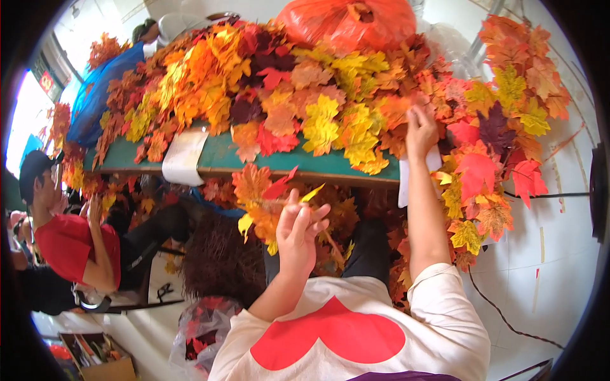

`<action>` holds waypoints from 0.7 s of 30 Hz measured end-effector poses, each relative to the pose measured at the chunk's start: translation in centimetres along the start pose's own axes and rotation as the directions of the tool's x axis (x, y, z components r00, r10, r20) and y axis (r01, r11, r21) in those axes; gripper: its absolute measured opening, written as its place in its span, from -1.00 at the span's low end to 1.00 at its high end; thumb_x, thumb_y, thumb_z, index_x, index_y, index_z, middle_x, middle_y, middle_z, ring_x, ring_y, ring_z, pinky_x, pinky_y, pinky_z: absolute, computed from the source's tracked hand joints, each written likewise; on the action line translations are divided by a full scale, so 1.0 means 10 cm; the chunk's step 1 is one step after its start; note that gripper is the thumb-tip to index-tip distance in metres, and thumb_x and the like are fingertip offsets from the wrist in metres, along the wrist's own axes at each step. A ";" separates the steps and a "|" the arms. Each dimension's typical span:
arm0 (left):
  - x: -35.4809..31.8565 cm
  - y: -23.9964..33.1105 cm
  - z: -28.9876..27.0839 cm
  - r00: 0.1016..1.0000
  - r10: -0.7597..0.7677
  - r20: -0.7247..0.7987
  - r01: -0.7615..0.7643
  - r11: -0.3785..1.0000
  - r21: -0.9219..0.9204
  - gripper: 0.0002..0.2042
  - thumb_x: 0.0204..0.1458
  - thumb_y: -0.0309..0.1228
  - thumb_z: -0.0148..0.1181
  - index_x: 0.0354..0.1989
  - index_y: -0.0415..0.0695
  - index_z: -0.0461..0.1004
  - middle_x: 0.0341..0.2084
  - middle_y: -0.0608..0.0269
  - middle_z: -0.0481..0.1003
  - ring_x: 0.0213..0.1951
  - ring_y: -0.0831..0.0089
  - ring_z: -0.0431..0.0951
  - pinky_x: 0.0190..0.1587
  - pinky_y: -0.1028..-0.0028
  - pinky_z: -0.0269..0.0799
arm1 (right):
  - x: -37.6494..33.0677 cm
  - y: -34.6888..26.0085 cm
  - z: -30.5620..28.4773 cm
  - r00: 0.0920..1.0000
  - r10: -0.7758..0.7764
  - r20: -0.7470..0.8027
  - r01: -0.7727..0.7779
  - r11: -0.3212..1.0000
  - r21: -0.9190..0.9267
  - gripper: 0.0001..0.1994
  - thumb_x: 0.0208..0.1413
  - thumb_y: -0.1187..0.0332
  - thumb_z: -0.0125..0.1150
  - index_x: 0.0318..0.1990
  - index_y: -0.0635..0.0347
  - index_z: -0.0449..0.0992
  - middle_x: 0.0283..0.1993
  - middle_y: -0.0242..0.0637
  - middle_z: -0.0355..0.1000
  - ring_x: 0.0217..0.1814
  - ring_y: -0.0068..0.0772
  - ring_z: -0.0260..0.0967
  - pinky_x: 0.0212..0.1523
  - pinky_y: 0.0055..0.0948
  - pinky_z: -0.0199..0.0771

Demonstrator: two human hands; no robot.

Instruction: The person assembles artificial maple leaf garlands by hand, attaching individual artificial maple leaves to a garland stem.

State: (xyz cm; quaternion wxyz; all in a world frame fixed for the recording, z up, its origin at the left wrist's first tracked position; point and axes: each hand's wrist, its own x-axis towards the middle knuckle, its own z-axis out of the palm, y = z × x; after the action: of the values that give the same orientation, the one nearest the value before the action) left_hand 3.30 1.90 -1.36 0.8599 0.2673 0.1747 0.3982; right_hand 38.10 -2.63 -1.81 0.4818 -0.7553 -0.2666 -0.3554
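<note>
My left hand [298, 232] is closed in front of the table, its fingers bent and some raised. It grips a sprig of artificial maple leaves [251, 187] in orange, red and yellow, and part of the stem shows below the fingers. My right hand [422, 130] reaches over the table's edge, with thumb and fingertips pinched on an orange artificial leaf [398, 109] that is blurred. Around that hand lie piled yellow leaves [359, 136] and orange ones.
Heaped leaves cover the green table [244, 159], where a white sheet [184, 157] hangs over the edge. A red plastic bag [349, 24] stands behind. Leaf bunches [476, 171] hang at right. At left sits a person in red [79, 244], near dark twig bundles [219, 257].
</note>
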 end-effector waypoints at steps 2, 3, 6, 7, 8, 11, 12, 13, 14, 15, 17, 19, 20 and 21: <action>0.03 0.03 0.04 0.998 -0.051 0.021 0.052 0.996 -0.068 -0.96 0.06 -0.51 0.00 -0.31 -0.14 0.36 0.16 0.16 0.08 -0.17 0.21 0.50 -0.28 0.47 0.51 | 0.16 -0.02 -0.08 0.989 -0.123 -0.084 0.129 0.990 0.064 -0.82 -0.07 0.34 0.19 -0.33 0.24 0.53 -0.35 -0.18 0.46 -0.30 -0.24 0.41 -0.24 -0.36 0.36; 0.06 0.05 0.06 0.997 -0.066 0.050 0.070 0.992 -0.101 -0.96 0.07 -0.51 0.00 -0.32 -0.13 0.35 0.16 0.15 0.09 -0.16 0.20 0.50 -0.28 0.47 0.52 | 0.22 -0.15 -0.18 0.998 0.017 -0.068 -0.004 0.983 0.185 -0.83 -0.03 0.35 0.17 -0.30 0.24 0.52 -0.32 -0.23 0.47 -0.28 -0.28 0.40 -0.23 -0.41 0.35; 0.15 0.05 0.04 0.985 -0.129 0.111 0.153 0.955 -0.252 -0.99 0.08 -0.49 -0.01 -0.35 -0.11 0.32 0.11 0.08 0.18 -0.18 0.23 0.50 -0.29 0.47 0.54 | 0.38 -0.47 -0.40 0.982 -0.088 -0.166 0.114 0.982 0.153 -0.85 0.03 0.37 0.12 -0.29 0.22 0.53 -0.31 -0.29 0.47 -0.22 -0.32 0.39 -0.18 -0.43 0.33; 0.15 0.04 0.02 0.988 -0.123 0.097 0.144 0.957 -0.252 -0.99 0.08 -0.49 -0.01 -0.35 -0.11 0.32 0.11 0.08 0.18 -0.18 0.23 0.50 -0.29 0.47 0.54 | 0.41 -0.56 -0.44 0.957 -0.190 -0.218 0.209 0.976 0.066 -0.84 0.04 0.38 0.11 -0.26 0.21 0.53 -0.30 -0.28 0.47 -0.23 -0.34 0.36 -0.17 -0.43 0.30; 0.16 0.04 0.01 0.987 -0.107 0.122 0.136 0.958 -0.254 -0.98 0.07 -0.50 0.00 -0.34 -0.11 0.32 0.11 0.07 0.18 -0.19 0.23 0.50 -0.29 0.47 0.54 | 0.41 -0.66 -0.53 0.944 -0.277 -0.178 0.280 0.960 -0.009 -0.83 0.04 0.40 0.10 -0.23 0.20 0.52 -0.36 -0.29 0.45 -0.25 -0.36 0.34 -0.18 -0.44 0.28; 0.17 0.01 0.01 0.985 -0.076 0.156 0.118 0.952 -0.282 -0.97 0.06 -0.52 0.01 -0.35 -0.12 0.32 0.08 0.05 0.22 -0.20 0.25 0.50 -0.29 0.48 0.54 | 0.12 -1.21 -0.81 0.959 -0.249 0.133 0.225 0.959 0.174 -0.77 0.03 0.48 0.07 -0.12 0.19 0.48 -0.50 -0.32 0.32 -0.34 -0.40 0.25 -0.20 -0.46 0.22; 0.16 0.01 0.01 0.986 -0.079 0.144 0.115 0.957 -0.265 -0.97 0.05 -0.53 0.01 -0.34 -0.12 0.32 0.06 0.06 0.24 -0.20 0.26 0.50 -0.27 0.48 0.53 | -0.05 -1.34 -0.86 0.909 -0.340 0.242 0.294 0.933 0.209 -0.73 0.02 0.51 0.05 -0.08 0.18 0.46 -0.51 -0.32 0.27 -0.35 -0.39 0.24 -0.22 -0.46 0.22; 0.16 0.01 0.01 0.987 -0.084 0.136 0.116 0.961 -0.250 -0.96 0.05 -0.53 0.02 -0.34 -0.12 0.33 0.04 0.06 0.26 -0.20 0.27 0.50 -0.25 0.47 0.52 | -0.22 -1.44 -0.91 0.837 -0.427 0.341 0.358 0.900 0.248 -0.69 0.00 0.54 0.04 -0.04 0.17 0.44 -0.51 -0.32 0.23 -0.36 -0.38 0.23 -0.25 -0.47 0.23; 0.15 0.00 0.01 0.989 -0.094 0.115 0.120 0.964 -0.237 -0.95 0.03 -0.53 0.05 -0.34 -0.13 0.34 -0.08 0.12 0.35 -0.20 0.33 0.49 -0.20 0.44 0.49 | -0.41 -1.56 -0.97 0.774 -0.412 0.481 0.244 0.895 0.375 -0.66 -0.01 0.57 0.03 -0.02 0.17 0.42 -0.48 -0.31 0.24 -0.38 -0.38 0.24 -0.29 -0.48 0.25; 0.14 0.00 0.00 0.990 -0.090 0.110 0.114 0.965 -0.236 -0.95 0.03 -0.53 0.05 -0.34 -0.13 0.34 -0.08 0.12 0.35 -0.20 0.33 0.49 -0.20 0.44 0.49 | -0.59 -1.67 -1.02 0.680 -0.413 0.606 0.106 0.873 0.476 -0.63 -0.03 0.59 0.02 0.00 0.16 0.40 -0.45 -0.30 0.26 -0.39 -0.37 0.24 -0.32 -0.50 0.26; 0.12 -0.01 0.00 0.993 -0.099 0.059 0.108 0.977 -0.186 -0.94 0.02 -0.52 0.09 -0.35 -0.13 0.36 -0.22 0.22 0.42 -0.30 0.46 0.48 -0.26 0.50 0.46 | -0.81 -1.77 -1.08 0.503 -0.423 0.754 -0.123 0.829 0.546 -0.66 -0.03 0.60 0.05 -0.04 0.18 0.43 -0.46 -0.29 0.27 -0.42 -0.39 0.27 -0.39 -0.54 0.29; 0.08 -0.01 -0.07 0.997 -0.072 0.023 0.074 0.992 -0.106 -0.95 0.01 -0.50 0.11 -0.37 -0.12 0.38 -0.38 0.35 0.42 -0.41 0.58 0.43 -0.38 0.60 0.40 | -0.94 -1.75 -1.06 0.473 -0.375 0.797 -0.302 0.781 0.547 -0.71 -0.04 0.58 0.10 -0.10 0.20 0.47 -0.46 -0.29 0.31 -0.44 -0.45 0.30 -0.40 -0.58 0.31; 0.07 0.00 -0.14 0.990 -0.123 0.064 0.129 0.987 -0.095 -0.95 0.01 -0.49 0.11 -0.37 -0.12 0.39 -0.41 0.38 0.41 -0.44 0.61 0.41 -0.42 0.63 0.36 | -1.01 -1.78 -1.08 0.491 -0.285 0.823 -0.419 0.751 0.510 -0.79 -0.06 0.51 0.18 -0.21 0.23 0.53 -0.47 -0.34 0.37 -0.42 -0.54 0.30 -0.36 -0.63 0.29; 0.05 0.03 -0.15 0.980 -0.173 0.103 0.182 0.980 -0.083 -0.95 0.01 -0.49 0.11 -0.36 -0.11 0.39 -0.45 0.41 0.40 -0.47 0.64 0.38 -0.46 0.65 0.33 | -1.05 -1.77 -1.09 0.489 -0.285 0.824 -0.422 0.750 0.510 -0.79 -0.06 0.51 0.18 -0.21 0.23 0.53 -0.47 -0.34 0.37 -0.42 -0.54 0.30 -0.36 -0.63 0.29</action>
State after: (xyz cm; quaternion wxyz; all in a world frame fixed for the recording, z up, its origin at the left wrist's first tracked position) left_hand 2.67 2.88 -2.42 0.9107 0.2295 0.1383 0.3143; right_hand 15.56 -6.25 2.48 0.5262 -0.6169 -0.5446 0.2146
